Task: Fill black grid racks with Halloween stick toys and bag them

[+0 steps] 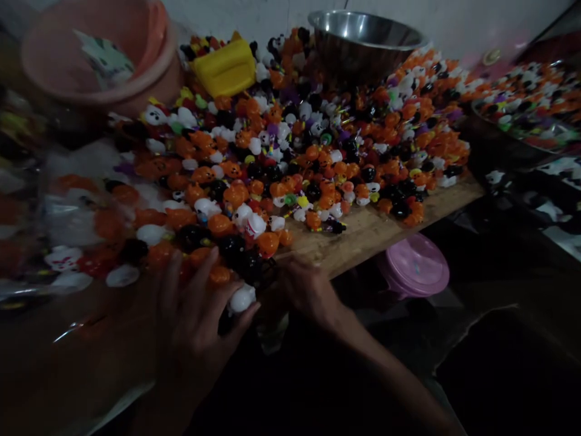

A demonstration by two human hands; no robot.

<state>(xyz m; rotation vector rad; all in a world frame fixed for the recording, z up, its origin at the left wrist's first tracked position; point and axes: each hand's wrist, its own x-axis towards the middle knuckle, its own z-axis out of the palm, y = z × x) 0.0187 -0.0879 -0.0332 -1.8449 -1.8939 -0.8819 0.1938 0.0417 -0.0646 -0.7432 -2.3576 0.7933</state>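
Note:
A small round white plastic figure (242,298) is pinched between the thumb and forefinger of my left hand (200,312). The other fingers of that hand are spread over the near edge of the toy pile. Just to the right, my right hand (308,290) is closed, its fingers curled beside some dark pieces at the table edge. What it grips is too dim to make out. Around both hands lie small plastic figures, such as an orange one (267,243) and a black one (233,247).
A heap of orange, white and black figures (318,157) covers the wooden table (358,236). Behind stand a pink bucket (158,79), a yellow container (227,68) and a steel bowl (363,57). A pink lidded tub (417,266) sits below the table's right edge.

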